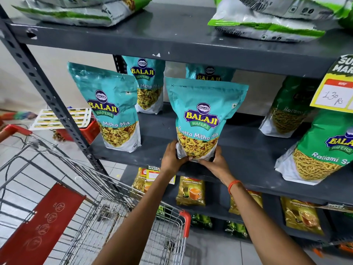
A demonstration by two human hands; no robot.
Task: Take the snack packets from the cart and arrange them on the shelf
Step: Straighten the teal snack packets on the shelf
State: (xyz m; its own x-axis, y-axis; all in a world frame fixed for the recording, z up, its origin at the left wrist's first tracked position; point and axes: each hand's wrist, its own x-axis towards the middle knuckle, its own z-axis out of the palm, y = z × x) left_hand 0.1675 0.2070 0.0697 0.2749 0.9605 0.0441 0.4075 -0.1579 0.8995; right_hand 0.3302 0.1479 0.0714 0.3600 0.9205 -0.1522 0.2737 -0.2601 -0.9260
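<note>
A teal Khatta Mitha Mix packet (202, 115) stands upright at the front edge of the grey middle shelf (246, 152). My left hand (172, 158) grips its lower left corner and my right hand (217, 163) grips its lower right corner. Another teal packet (108, 109) stands to the left on the same shelf. Two more teal packets, one (147, 83) and the other (209, 73), stand behind. The wire cart (91, 207) with red trim sits at lower left; I see no packets in its visible part.
Green Ratlami Sev packets (321, 155) stand at the right of the shelf. A yellow price tag (336, 90) hangs from the upper shelf (172, 35), which carries flat green-and-white bags (267, 22). Yellow tea packets (191, 190) fill the lower shelf. A perforated upright post (44, 88) stands at left.
</note>
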